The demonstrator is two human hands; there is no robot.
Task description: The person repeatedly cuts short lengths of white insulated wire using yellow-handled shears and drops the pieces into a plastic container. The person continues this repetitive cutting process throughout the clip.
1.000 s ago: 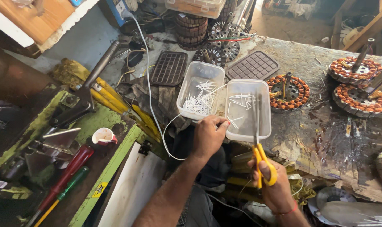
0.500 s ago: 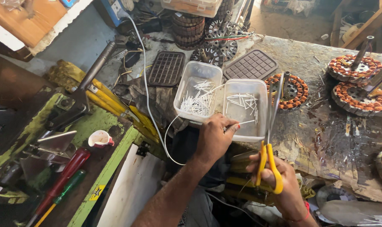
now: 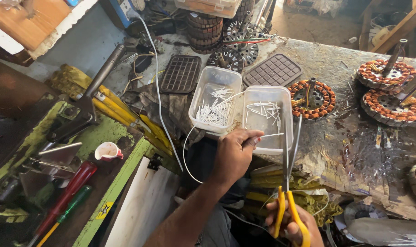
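My left hand (image 3: 233,154) pinches a thin white sleeve tube (image 3: 271,135) whose end sticks out to the right, just above the near edge of the right clear plastic tub (image 3: 267,120). A long loop of the same white tube trails down from that hand. My right hand (image 3: 292,224) grips yellow-handled scissors (image 3: 289,183); the blades point up and stand slightly apart beside the tube's tip. Both tubs hold several short white tube pieces; the left tub (image 3: 216,98) holds more.
Copper-wound motor stators (image 3: 312,98) (image 3: 385,75) (image 3: 394,107) lie on the worn bench at the right. Two dark grid lids (image 3: 181,73) (image 3: 275,71) sit behind the tubs. A green press with a lever (image 3: 86,107), screwdrivers (image 3: 64,201) and a small cup (image 3: 108,151) stand at the left.
My left hand has drawn back from the tubs toward me with the white tube. The scissors have risen upright, blades now beside the tube's end.
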